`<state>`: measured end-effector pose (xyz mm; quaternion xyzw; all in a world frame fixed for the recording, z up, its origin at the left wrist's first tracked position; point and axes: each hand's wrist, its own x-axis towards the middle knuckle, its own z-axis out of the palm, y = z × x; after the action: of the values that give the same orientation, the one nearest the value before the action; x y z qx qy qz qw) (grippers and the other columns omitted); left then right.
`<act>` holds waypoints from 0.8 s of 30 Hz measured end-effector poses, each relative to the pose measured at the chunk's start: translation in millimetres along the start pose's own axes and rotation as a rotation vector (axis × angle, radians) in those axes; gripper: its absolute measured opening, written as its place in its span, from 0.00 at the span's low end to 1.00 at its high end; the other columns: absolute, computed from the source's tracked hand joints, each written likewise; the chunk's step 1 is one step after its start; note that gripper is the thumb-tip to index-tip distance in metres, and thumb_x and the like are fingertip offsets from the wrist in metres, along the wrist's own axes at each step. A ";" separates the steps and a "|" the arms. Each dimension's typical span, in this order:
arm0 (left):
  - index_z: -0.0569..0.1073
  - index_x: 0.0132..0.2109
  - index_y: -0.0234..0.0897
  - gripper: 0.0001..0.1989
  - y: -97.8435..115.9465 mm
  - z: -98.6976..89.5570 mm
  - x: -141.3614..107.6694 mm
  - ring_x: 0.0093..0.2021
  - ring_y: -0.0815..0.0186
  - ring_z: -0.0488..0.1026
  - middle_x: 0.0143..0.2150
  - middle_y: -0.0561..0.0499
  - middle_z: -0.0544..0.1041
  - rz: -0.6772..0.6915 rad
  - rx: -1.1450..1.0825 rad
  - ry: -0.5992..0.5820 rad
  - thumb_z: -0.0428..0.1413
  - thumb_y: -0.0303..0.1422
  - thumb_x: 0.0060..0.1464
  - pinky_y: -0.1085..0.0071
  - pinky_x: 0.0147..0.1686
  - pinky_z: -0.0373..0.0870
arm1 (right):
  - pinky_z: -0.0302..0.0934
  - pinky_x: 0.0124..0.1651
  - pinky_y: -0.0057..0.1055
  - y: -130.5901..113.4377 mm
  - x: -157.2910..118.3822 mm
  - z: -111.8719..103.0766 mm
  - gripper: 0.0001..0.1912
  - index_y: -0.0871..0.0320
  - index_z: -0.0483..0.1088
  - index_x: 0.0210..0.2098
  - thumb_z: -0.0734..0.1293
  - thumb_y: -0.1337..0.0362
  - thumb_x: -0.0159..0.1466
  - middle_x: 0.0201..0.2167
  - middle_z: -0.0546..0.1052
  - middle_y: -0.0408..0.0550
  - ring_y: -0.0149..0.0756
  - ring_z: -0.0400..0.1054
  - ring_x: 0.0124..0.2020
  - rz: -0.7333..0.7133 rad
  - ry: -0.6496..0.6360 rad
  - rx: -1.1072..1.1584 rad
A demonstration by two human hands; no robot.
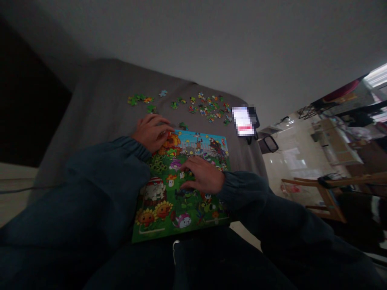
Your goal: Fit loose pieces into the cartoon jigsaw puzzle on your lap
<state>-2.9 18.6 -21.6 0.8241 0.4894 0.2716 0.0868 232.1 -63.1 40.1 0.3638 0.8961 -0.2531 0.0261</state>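
The person is working on a cartoon jigsaw puzzle [184, 217] lying at the lower middle of the frame, on a grey cloth-covered sofa or bed [99, 121]. The picture looks largely assembled, and the step in hand appears to be fitting pieces along its upper edge. The left hand [152, 133] is curling over that edge, its fingers [165, 131] bunched as if clenching something small, though they hide whether a piece is held. The right hand [201, 175] is resting on the picture with its fingers [190, 185] spread and released, grasping nothing. A scatter of loose puzzle pieces [205, 108] is lying at the upper middle, just beyond the puzzle, so the next move seems to call for choosing one. The dark sleeves [99, 189] are covering the puzzle's lower left. A bright pixelated object [243, 121], perhaps a phone, is too blurred to identify.
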 end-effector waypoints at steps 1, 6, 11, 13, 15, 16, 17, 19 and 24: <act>0.79 0.47 0.45 0.13 -0.2 0.0 0.2 0.58 0.50 0.64 0.53 0.47 0.76 0.000 -0.002 -0.001 0.50 0.34 0.62 0.48 0.53 0.61 | 0.59 0.52 0.40 0.2 -0.1 0.2 0.24 0.62 0.68 0.45 0.76 0.55 0.57 0.43 0.72 0.53 0.43 0.65 0.47 0.003 -0.002 -0.012; 0.78 0.47 0.46 0.13 -1.8 1.0 0.6 0.59 0.49 0.63 0.53 0.47 0.76 -0.003 -0.007 -0.014 0.50 0.34 0.62 0.46 0.54 0.60 | 0.59 0.47 0.36 -2.1 1.7 1.6 0.22 0.62 0.66 0.40 0.77 0.58 0.56 0.40 0.71 0.51 0.41 0.64 0.43 0.022 -0.003 0.007; 0.78 0.47 0.47 0.14 -3.3 1.7 0.7 0.59 0.50 0.63 0.54 0.48 0.75 -0.005 -0.009 -0.020 0.49 0.35 0.62 0.47 0.55 0.60 | 0.58 0.44 0.34 -4.4 0.5 1.1 0.18 0.59 0.65 0.40 0.76 0.64 0.58 0.38 0.72 0.48 0.38 0.64 0.41 0.033 -0.023 0.064; 0.78 0.47 0.47 0.14 -3.3 1.3 1.0 0.58 0.50 0.64 0.54 0.48 0.75 -0.009 -0.012 -0.027 0.49 0.35 0.62 0.48 0.55 0.60 | 0.58 0.43 0.32 -4.6 -1.2 -1.1 0.14 0.58 0.65 0.39 0.74 0.67 0.60 0.37 0.72 0.46 0.37 0.65 0.40 0.035 -0.029 0.097; 0.78 0.47 0.47 0.14 -2.8 0.7 1.3 0.59 0.49 0.64 0.54 0.47 0.75 -0.016 -0.017 -0.039 0.49 0.35 0.61 0.48 0.55 0.59 | 0.58 0.40 0.31 -5.0 -2.3 -5.3 0.10 0.57 0.65 0.39 0.71 0.68 0.63 0.34 0.73 0.44 0.35 0.67 0.37 0.046 -0.029 0.157; 0.79 0.47 0.46 0.14 -2.4 0.4 1.4 0.59 0.48 0.64 0.54 0.47 0.75 -0.018 -0.020 -0.043 0.49 0.35 0.61 0.47 0.55 0.59 | 0.58 0.39 0.30 -5.4 -2.3 -7.8 0.08 0.57 0.66 0.39 0.70 0.68 0.64 0.33 0.73 0.42 0.34 0.67 0.36 0.057 -0.025 0.197; 0.79 0.47 0.46 0.15 -1.9 0.2 1.4 0.59 0.48 0.64 0.54 0.47 0.75 -0.021 -0.023 -0.044 0.48 0.36 0.62 0.47 0.55 0.59 | 0.58 0.38 0.29 -6.1 -1.8 -10.3 0.07 0.57 0.66 0.39 0.69 0.68 0.65 0.31 0.73 0.41 0.33 0.68 0.34 0.066 -0.021 0.242; 0.79 0.47 0.46 0.15 -0.9 -0.1 1.2 0.59 0.48 0.63 0.54 0.47 0.76 -0.024 -0.024 -0.041 0.48 0.36 0.62 0.47 0.54 0.59 | 0.59 0.37 0.28 -8.0 0.9 -13.8 0.06 0.58 0.66 0.38 0.70 0.68 0.65 0.29 0.73 0.40 0.31 0.69 0.32 0.071 -0.015 0.335; 0.78 0.48 0.45 0.15 0.9 -1.2 -0.1 0.59 0.52 0.62 0.54 0.49 0.75 -0.022 -0.003 -0.036 0.48 0.35 0.63 0.49 0.55 0.59 | 0.62 0.37 0.27 -15.2 12.6 -4.9 0.09 0.58 0.67 0.37 0.72 0.67 0.62 0.30 0.75 0.40 0.30 0.71 0.33 0.035 -0.019 0.473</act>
<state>-3.0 17.9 -20.2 0.8233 0.4964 0.2564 0.0999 213.4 -61.9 48.1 0.3730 0.8051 -0.4589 -0.0471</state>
